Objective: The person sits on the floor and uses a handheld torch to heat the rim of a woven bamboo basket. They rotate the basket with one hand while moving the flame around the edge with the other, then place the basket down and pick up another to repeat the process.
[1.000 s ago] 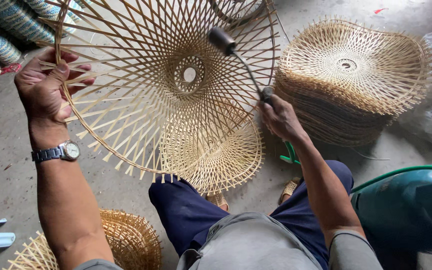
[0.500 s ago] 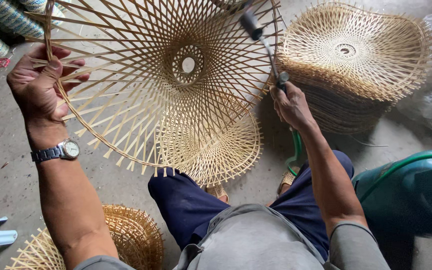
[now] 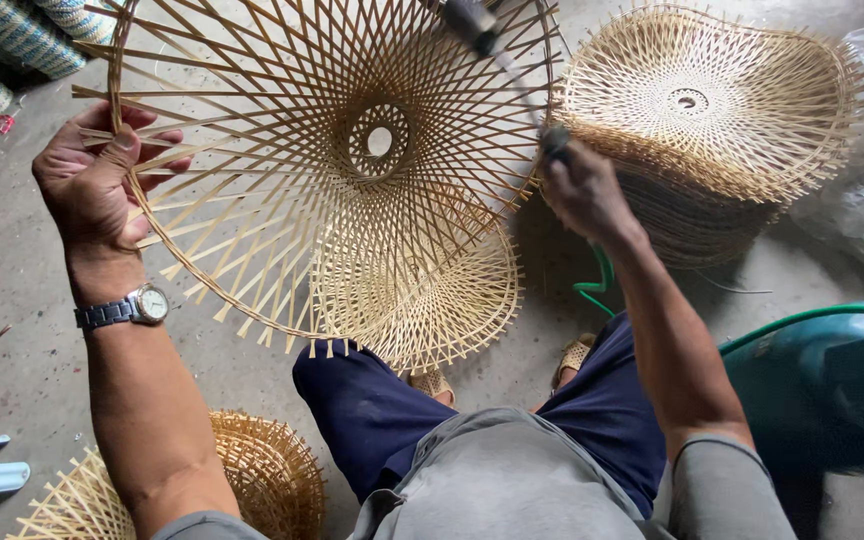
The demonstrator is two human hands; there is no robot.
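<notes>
- You hold a large open-weave bamboo frame [image 3: 352, 150], round and dished like a shallow bowl, up in front of you with its hollow side facing you; every place below is given from this frame.
- Your left hand [image 3: 97, 190] is at the frame's left edge, fingers and thumb closed on the rim strips, which seems to steady the frame at working height.
- Your right hand [image 3: 582, 195] is at the frame's right edge, closed around the handle of a small hammer [image 3: 472, 20] whose dark head rises above the frame's upper right rim, apparently poised to tap the rim.
- A metal wristwatch [image 3: 137, 308] sits on your left wrist, below the frame's left edge.
- A smaller woven disc [image 3: 432, 300] lies behind the frame's lower right part, seen through the gaps.
- To the right of the frame, a tall stack of finished woven pieces [image 3: 712, 130] stands on the concrete floor [image 3: 12, 300].
- Below and left of the frame, another woven basket [image 3: 252, 470] rests on the floor.
- Hard to make out: the hammer is motion-blurred and its head is cut by the top edge; the frame's top rim is also cut off, and a teal object [image 3: 832, 380] at lower right cannot be identified.
</notes>
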